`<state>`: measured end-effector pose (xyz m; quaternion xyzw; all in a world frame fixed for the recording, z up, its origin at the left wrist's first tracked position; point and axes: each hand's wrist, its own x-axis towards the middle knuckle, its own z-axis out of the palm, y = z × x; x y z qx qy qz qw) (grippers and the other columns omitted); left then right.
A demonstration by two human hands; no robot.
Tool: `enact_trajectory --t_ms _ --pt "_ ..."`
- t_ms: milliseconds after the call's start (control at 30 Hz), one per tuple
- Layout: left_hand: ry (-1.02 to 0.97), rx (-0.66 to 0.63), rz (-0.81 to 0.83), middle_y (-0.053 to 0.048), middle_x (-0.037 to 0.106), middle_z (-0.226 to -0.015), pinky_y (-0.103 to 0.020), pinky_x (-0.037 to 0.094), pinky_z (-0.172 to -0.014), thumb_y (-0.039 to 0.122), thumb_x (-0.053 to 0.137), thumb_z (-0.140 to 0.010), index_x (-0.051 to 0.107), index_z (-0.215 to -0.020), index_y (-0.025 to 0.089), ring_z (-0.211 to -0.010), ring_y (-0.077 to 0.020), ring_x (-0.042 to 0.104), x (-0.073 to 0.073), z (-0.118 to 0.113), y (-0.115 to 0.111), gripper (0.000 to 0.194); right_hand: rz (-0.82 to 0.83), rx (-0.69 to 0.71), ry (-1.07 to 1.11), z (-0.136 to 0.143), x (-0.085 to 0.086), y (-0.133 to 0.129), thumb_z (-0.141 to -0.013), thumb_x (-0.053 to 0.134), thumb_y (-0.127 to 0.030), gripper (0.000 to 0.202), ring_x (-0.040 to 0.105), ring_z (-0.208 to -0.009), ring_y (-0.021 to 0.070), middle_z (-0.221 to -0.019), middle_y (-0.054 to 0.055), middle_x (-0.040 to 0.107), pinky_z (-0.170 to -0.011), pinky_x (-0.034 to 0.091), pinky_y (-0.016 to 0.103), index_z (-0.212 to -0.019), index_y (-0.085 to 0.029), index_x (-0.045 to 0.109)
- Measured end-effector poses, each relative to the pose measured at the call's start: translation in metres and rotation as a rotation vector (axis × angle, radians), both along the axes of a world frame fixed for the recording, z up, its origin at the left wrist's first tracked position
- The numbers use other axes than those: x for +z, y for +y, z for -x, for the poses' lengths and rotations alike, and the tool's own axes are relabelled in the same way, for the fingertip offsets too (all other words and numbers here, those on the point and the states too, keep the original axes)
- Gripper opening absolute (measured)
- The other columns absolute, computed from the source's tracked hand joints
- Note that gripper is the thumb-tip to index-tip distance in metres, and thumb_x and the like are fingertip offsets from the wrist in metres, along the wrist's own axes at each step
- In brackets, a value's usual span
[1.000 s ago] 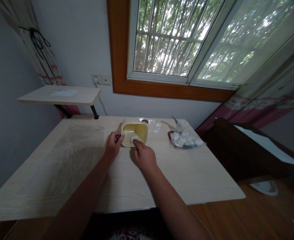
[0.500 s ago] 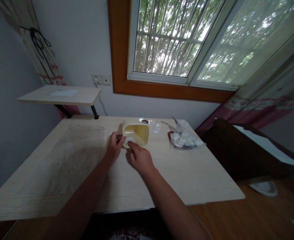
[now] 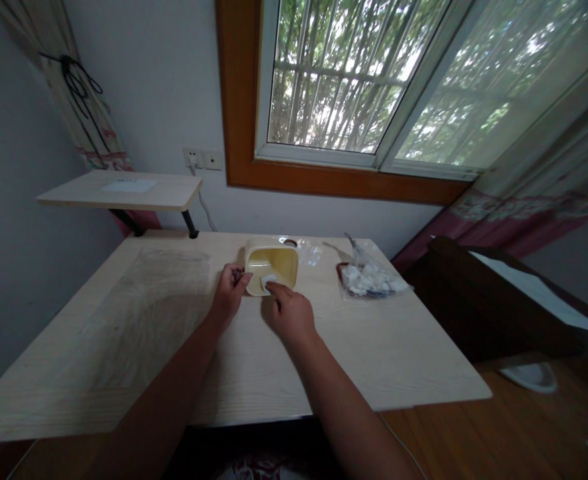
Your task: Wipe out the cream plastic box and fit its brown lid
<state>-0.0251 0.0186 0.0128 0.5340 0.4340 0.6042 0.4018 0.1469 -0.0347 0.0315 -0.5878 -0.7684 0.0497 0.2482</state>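
A pale yellow plastic box (image 3: pixel 287 268) rests on the desk with its opening facing me. My left hand (image 3: pixel 229 291) grips its left rim between thumb and curled fingers. In my right hand (image 3: pixel 292 312) a small white pad (image 3: pixel 268 279), perhaps cotton or folded tissue, is pinched at the fingertips. The pad lies against the inside of the box near its lower rim. My right fingers partly cover it, and the rest of that hand is just in front of the box.
To the right lies a clear plastic bag (image 3: pixel 371 279) of white fluffy pieces. A clear sheet (image 3: pixel 144 313) covers the left of the desk (image 3: pixel 369 360). A raised shelf (image 3: pixel 169 189) stands at the back left. Behind the box is a cable hole (image 3: pixel 290 243).
My right hand has slid the white pad a little to the right along the inside of the box. My left hand and the box have stayed put.
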Motion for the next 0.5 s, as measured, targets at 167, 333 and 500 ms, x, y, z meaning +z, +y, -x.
enact_trajectory --t_ms 167,333,500 --pt "0.020 -0.013 -0.004 0.004 0.046 -0.075 -0.022 0.039 -0.062 0.037 0.065 -0.085 0.052 -0.096 0.021 -0.069 -0.0115 0.046 -0.0048 0.0009 0.0019 0.024 0.016 -0.112 -0.054 -0.0046 0.0036 0.0011 -0.088 0.049 -0.016 0.042 0.071 -0.102 0.0206 -0.127 0.000 0.069 -0.091 0.053 0.031 -0.125 -0.027 0.065" --pt "0.034 -0.016 -0.014 0.004 0.046 -0.075 -0.022 0.038 -0.062 0.037 0.065 -0.084 0.052 -0.096 0.020 -0.068 -0.0113 0.046 -0.0061 0.0007 0.0025 0.024 0.045 -0.196 -0.088 -0.0049 0.0086 -0.0001 -0.091 0.049 -0.022 0.039 0.072 -0.098 0.0212 -0.122 0.002 0.072 -0.087 0.053 0.030 -0.126 -0.028 0.065" --pt "0.033 -0.012 0.004 0.005 0.046 -0.074 -0.022 0.038 -0.061 0.037 0.065 -0.083 0.051 -0.095 0.020 -0.067 -0.0111 0.046 -0.0042 0.0001 0.0020 0.025 0.064 -0.219 -0.077 -0.0029 0.0087 -0.0010 -0.090 0.049 -0.022 0.040 0.072 -0.097 0.0211 -0.121 0.002 0.072 -0.086 0.053 0.029 -0.127 -0.027 0.064"
